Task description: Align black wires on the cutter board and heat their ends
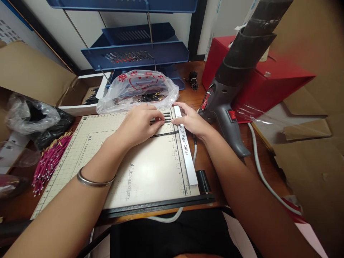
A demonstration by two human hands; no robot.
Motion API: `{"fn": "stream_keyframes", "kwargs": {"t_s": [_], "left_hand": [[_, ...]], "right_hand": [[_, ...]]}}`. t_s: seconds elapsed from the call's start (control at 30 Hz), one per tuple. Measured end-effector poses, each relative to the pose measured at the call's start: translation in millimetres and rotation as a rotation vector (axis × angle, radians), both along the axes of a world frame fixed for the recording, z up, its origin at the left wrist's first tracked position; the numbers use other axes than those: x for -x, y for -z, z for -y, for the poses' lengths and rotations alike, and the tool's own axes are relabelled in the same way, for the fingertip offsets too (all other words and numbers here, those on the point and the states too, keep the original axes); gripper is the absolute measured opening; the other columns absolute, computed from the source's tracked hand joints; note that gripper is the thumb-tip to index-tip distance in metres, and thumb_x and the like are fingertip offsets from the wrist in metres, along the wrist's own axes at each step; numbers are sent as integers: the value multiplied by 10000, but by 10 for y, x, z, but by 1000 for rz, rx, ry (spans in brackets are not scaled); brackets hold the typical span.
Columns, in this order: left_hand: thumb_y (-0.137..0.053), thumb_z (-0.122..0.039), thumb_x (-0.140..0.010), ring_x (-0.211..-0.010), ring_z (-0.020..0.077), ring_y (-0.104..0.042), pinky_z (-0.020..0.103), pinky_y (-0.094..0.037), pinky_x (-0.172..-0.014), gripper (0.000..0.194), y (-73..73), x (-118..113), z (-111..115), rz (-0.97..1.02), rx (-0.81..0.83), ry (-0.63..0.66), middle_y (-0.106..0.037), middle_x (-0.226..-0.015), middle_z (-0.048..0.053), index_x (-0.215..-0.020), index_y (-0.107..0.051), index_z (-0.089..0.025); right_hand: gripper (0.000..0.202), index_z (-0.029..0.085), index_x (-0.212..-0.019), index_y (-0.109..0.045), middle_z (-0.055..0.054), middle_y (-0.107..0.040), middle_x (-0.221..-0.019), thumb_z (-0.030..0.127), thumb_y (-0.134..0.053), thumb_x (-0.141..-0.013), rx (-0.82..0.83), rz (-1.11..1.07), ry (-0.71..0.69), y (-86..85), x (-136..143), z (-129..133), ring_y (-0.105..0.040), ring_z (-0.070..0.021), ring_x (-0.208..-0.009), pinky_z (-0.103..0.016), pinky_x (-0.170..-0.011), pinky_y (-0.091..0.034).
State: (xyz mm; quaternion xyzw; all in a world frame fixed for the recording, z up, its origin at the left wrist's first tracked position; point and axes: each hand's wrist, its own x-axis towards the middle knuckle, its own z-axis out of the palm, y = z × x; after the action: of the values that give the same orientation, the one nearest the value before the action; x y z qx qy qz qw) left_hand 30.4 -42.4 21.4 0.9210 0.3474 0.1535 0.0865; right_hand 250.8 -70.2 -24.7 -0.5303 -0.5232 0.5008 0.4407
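Note:
A cream paper cutter board (150, 172) with printed grid lines lies before me, with a white strip marked "Paper Cutter" (188, 157) along its right side. My left hand (141, 123) pinches a thin black wire (168, 121) between thumb and fingertips near the board's far right corner. At the wire's other end, the thumb of my right hand (192, 120) presses against it, while the fingers curl over the top of the white strip. Other short black pieces (167, 114) lie just beyond. A longer black wire (169, 134) stretches across the board below my left fingers.
Behind the board, a clear plastic bag (139, 86) holds black wires. A heat gun (225, 93) stands at right before a red box (271, 75). Magenta wires (51, 161) lie left. Blue trays (137, 53) rise behind; a grey cable (260, 168) runs right.

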Motion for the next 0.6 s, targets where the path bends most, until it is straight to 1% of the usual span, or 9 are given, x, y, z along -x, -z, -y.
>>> {"fn": "stream_keyframes", "kwargs": {"t_s": [0.33, 0.47, 0.6], "left_hand": [[-605, -316, -1029, -979, 281, -649, 421, -460, -922, 251, -33, -8, 22, -41, 21, -32, -804, -999, 98, -1007, -829, -205], [-612, -326, -1021, -979, 282, -646, 421, -453, -912, 249, -43, -5, 21, -44, 7, -36, -803, -988, 97, -1002, -833, -213], [-609, -324, -1023, -986, 278, -652, 417, -455, -920, 248, -34, -4, 19, -41, 15, -33, -803, -998, 96, -1006, -828, -211]], "right_hand": [[862, 171, -1455, -556, -152, -599, -1578, 289, -728, -619, -12, 45, 22, -25, -3, -9, -564, -357, -1477, -511, -1323, -401], [821, 194, -1434, -565, -125, -629, -1541, 279, -730, -634, -19, 40, 18, -12, -1, -10, -577, -353, -1464, -513, -1320, -411], [827, 203, -1444, -551, -128, -608, -1563, 286, -735, -642, -12, 32, 9, -14, -4, 6, -573, -357, -1468, -530, -1323, -412]]}}
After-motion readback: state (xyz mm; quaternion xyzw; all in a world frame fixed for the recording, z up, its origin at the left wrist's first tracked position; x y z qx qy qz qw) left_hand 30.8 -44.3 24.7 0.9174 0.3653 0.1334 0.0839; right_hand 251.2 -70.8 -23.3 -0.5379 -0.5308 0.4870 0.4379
